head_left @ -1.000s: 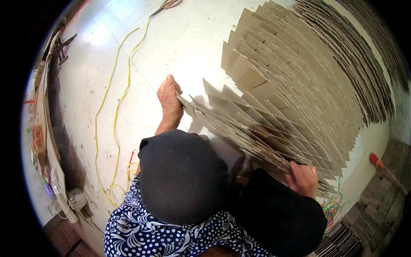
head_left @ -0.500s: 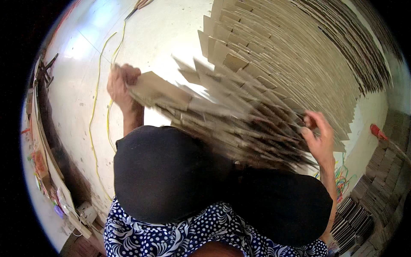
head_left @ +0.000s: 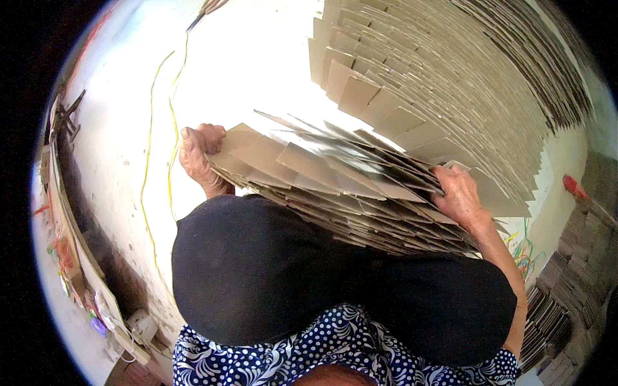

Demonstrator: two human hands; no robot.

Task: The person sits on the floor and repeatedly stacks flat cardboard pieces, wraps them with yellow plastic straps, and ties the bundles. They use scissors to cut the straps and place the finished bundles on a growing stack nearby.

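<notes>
The left hand (head_left: 203,154) is gripping the left end of a fanned bundle of cardboard dividers (head_left: 290,164), its fingers curling closed over the edge. The right hand (head_left: 460,196) is holding the right end, its fingers bending tightly around the darker sheet edges. The bundle is stretching between the two hands, just beyond the black-trousered knees (head_left: 270,276); whether it is touching the floor (head_left: 257,71), I cannot tell. Beyond it, a long row of overlapping cardboard sheets (head_left: 450,83) is standing on the floor, leaning in close layers. Yellow cords (head_left: 147,167) are lying to the left, and scissors (head_left: 207,10) are resting near the top, partly running out of view.
</notes>
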